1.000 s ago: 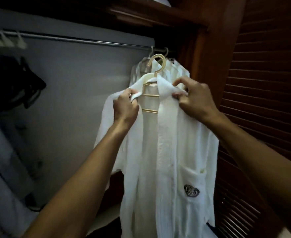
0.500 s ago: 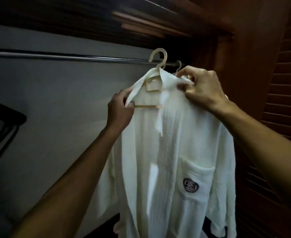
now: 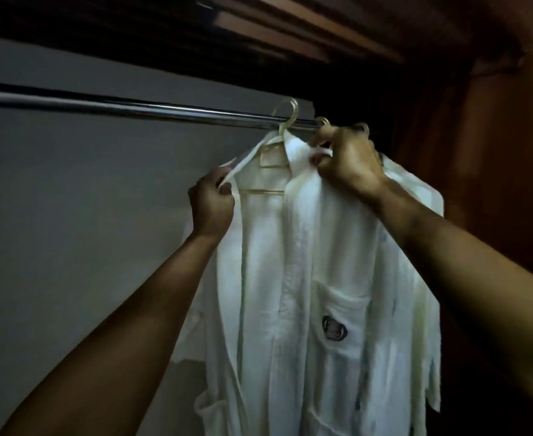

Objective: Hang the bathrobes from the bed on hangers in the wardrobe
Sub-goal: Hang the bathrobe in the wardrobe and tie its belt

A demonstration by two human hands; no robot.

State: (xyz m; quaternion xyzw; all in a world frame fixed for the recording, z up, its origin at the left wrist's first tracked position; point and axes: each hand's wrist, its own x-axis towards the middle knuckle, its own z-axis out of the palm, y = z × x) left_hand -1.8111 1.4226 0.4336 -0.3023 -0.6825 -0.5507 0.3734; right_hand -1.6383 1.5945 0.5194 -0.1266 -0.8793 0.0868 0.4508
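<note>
A white bathrobe [image 3: 306, 278] with a dark crest on its chest pocket hangs on a pale plastic hanger [image 3: 285, 121]. The hanger's hook sits at the metal wardrobe rail [image 3: 133, 105], in front of it; whether it rests on the rail I cannot tell. My left hand [image 3: 211, 206] grips the robe's left collar edge. My right hand [image 3: 347, 162] pinches the right collar near the hanger's neck. More white robes [image 3: 416, 190] hang behind, close to the right wall.
The wardrobe's grey back wall [image 3: 86, 215] fills the left. A wooden shelf [image 3: 290, 23] runs above the rail. The brown wooden side panel [image 3: 494, 152] closes the right, close to the hanging robes.
Both hands have lifted the robe and hanger upward, and the hook has risen from below the rail to rail level. The view tilted up, losing the dark clothes at left.
</note>
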